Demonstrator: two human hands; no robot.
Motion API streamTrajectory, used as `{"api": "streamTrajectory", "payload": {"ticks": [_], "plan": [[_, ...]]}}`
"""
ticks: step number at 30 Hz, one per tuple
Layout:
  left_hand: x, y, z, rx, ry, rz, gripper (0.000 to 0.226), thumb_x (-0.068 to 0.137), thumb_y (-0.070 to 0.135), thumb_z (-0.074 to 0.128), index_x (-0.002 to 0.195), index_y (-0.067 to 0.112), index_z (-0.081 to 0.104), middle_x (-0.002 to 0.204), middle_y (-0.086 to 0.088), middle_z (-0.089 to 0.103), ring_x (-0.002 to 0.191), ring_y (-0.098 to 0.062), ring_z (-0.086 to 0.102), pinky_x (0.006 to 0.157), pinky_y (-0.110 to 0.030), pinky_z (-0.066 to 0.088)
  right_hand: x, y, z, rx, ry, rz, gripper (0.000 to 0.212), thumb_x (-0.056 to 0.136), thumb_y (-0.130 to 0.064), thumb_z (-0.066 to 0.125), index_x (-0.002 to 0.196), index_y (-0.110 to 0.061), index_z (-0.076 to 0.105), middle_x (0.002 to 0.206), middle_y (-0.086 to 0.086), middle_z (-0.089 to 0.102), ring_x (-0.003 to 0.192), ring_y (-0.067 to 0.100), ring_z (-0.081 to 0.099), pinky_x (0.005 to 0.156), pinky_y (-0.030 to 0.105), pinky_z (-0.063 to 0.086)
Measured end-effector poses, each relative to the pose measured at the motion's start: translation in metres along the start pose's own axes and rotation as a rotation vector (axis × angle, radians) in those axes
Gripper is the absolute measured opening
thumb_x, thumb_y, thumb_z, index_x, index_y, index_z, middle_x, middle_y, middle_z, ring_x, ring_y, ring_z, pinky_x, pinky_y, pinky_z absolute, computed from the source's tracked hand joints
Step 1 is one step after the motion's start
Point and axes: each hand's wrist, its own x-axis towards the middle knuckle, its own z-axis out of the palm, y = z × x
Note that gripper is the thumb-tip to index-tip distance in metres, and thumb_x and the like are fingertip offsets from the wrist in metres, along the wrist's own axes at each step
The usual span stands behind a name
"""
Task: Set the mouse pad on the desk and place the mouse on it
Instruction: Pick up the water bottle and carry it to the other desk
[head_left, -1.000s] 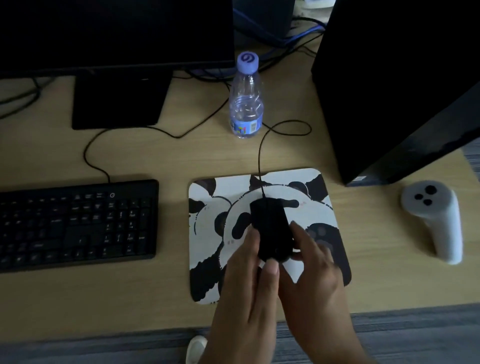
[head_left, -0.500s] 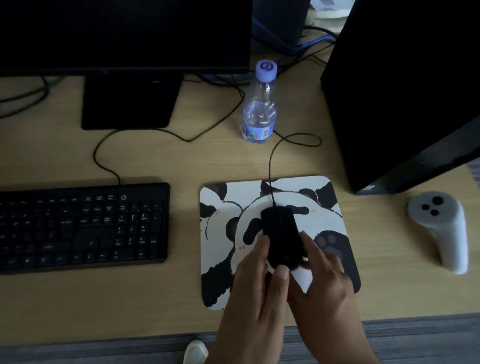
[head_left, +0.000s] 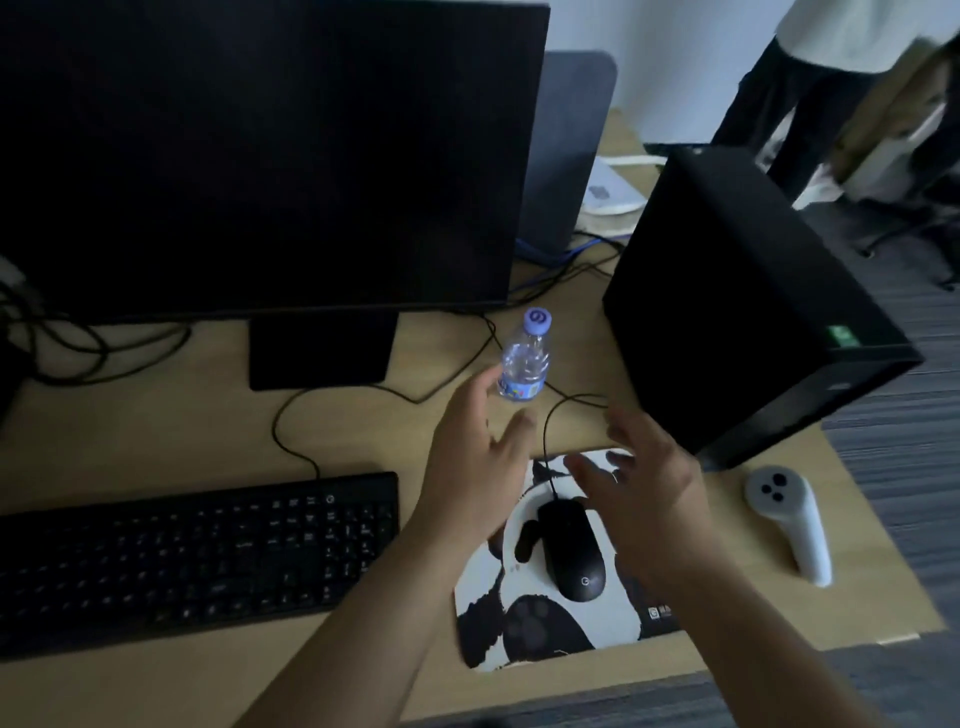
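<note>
A black-and-white panda mouse pad (head_left: 540, 631) lies flat on the wooden desk (head_left: 156, 431), right of the keyboard. A black wired mouse (head_left: 574, 553) rests on the pad, its cable running back toward the bottle. My left hand (head_left: 475, 467) hovers above the pad's left side, fingers spread, holding nothing. My right hand (head_left: 641, 486) hovers above the pad's far right part, fingers apart and empty. Neither hand touches the mouse. My forearms hide parts of the pad.
A black keyboard (head_left: 192, 556) lies at the left. A dark monitor (head_left: 260, 156) stands behind it. A water bottle (head_left: 524, 358) stands beyond the pad. A black computer tower (head_left: 737, 312) stands at the right, with a white controller (head_left: 789, 519) near the desk edge. Someone stands at the far right.
Both hands have let go of the mouse and lifted away with fingers spread. The camera has tilted up, showing the monitor and room. The mouse stays on the pad.
</note>
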Motion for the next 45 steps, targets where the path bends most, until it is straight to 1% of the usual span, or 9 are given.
{"api": "streamTrajectory", "payload": {"ticks": [3, 6, 10, 18, 24, 27, 31, 39, 45], "plan": [[0.032, 0.013, 0.003, 0.011, -0.007, 0.018, 0.051, 0.099, 0.025, 0.062, 0.147, 0.025, 0.045, 0.119, 0.037, 0.049, 0.095, 0.04, 0.042, 0.081, 0.004, 0.035, 0.032, -0.019, 0.0, 0.014, 0.03, -0.032, 0.061, 0.083, -0.022, 0.079, 0.138, -0.01, 0.056, 0.128, 0.009, 0.067, 0.105, 0.022, 0.065, 0.086, 0.023, 0.042], [0.061, 0.011, 0.015, 0.066, 0.001, 0.012, 0.057, 0.098, 0.025, 0.063, 0.15, 0.026, 0.042, 0.147, 0.015, 0.05, 0.106, 0.021, 0.046, 0.083, 0.002, 0.032, 0.065, -0.021, 0.014, 0.057, 0.008, -0.036, 0.066, 0.083, -0.025, 0.078, 0.142, -0.01, 0.053, 0.135, 0.011, 0.065, 0.12, 0.024, 0.063, 0.096, 0.028, 0.047], [0.092, -0.005, 0.035, 0.095, -0.013, 0.014, 0.058, 0.098, 0.023, 0.064, 0.151, 0.025, 0.041, 0.149, 0.011, 0.051, 0.123, 0.007, 0.044, 0.082, 0.007, 0.032, 0.102, -0.008, 0.039, 0.1, -0.05, -0.026, 0.055, 0.086, -0.02, 0.072, 0.138, -0.015, 0.055, 0.124, 0.009, 0.069, 0.115, 0.025, 0.065, 0.09, 0.03, 0.053], [0.134, -0.041, 0.059, 0.041, -0.01, -0.023, 0.019, 0.097, 0.01, 0.065, 0.112, 0.02, 0.062, 0.079, 0.022, 0.07, 0.072, 0.017, 0.064, 0.063, 0.0, 0.042, 0.147, 0.027, 0.075, 0.188, -0.143, -0.028, 0.039, 0.079, -0.007, 0.068, 0.114, -0.024, 0.062, 0.099, 0.0, 0.074, 0.091, 0.021, 0.073, 0.08, 0.035, 0.058], [0.137, -0.039, 0.057, 0.041, 0.016, -0.019, 0.024, 0.097, 0.016, 0.068, 0.12, 0.021, 0.064, 0.096, 0.014, 0.071, 0.087, 0.01, 0.066, 0.074, -0.005, 0.046, 0.15, 0.021, 0.073, 0.225, -0.126, -0.085, 0.042, 0.079, 0.001, 0.064, 0.104, -0.033, 0.064, 0.089, 0.001, 0.076, 0.083, 0.024, 0.074, 0.076, 0.043, 0.06], [0.124, -0.035, 0.046, 0.008, 0.039, -0.021, 0.031, 0.097, 0.016, 0.067, 0.127, 0.022, 0.061, 0.11, 0.008, 0.074, 0.102, -0.002, 0.071, 0.089, -0.022, 0.056, 0.139, 0.005, 0.071, 0.187, -0.104, -0.151, 0.065, 0.078, 0.008, 0.065, 0.104, -0.052, 0.059, 0.086, -0.012, 0.074, 0.082, 0.01, 0.074, 0.073, 0.025, 0.06], [0.085, -0.029, 0.008, 0.017, 0.104, -0.047, 0.051, 0.099, 0.017, 0.064, 0.145, 0.032, 0.047, 0.132, 0.014, 0.066, 0.121, 0.0, 0.064, 0.101, -0.027, 0.053, 0.105, -0.026, 0.077, 0.117, -0.142, -0.229, 0.062, 0.072, 0.013, 0.073, 0.12, -0.025, 0.065, 0.091, -0.02, 0.071, 0.087, -0.008, 0.069, 0.071, 0.007, 0.052], [0.023, -0.053, -0.152, -0.003, 0.279, -0.158, 0.06, 0.097, 0.025, 0.066, 0.149, 0.04, 0.041, 0.141, 0.022, 0.058, 0.13, 0.005, 0.055, 0.108, -0.028, 0.049, 0.043, -0.137, 0.173, 0.192, -0.359, -0.402, 0.068, 0.07, 0.008, 0.078, 0.128, -0.026, 0.064, 0.101, -0.025, 0.069, 0.089, -0.013, 0.067, 0.079, 0.006, 0.05], [0.013, -0.08, -0.29, 0.033, 0.432, -0.17, 0.048, 0.096, 0.019, 0.069, 0.139, 0.029, 0.049, 0.125, 0.021, 0.063, 0.113, 0.014, 0.059, 0.088, -0.006, 0.048, 0.017, -0.245, 0.268, 0.329, -0.476, -0.498, 0.065, 0.076, 0.015, 0.072, 0.121, -0.03, 0.058, 0.097, -0.036, 0.055, 0.087, -0.029, 0.058, 0.073, -0.002, 0.044]]}}
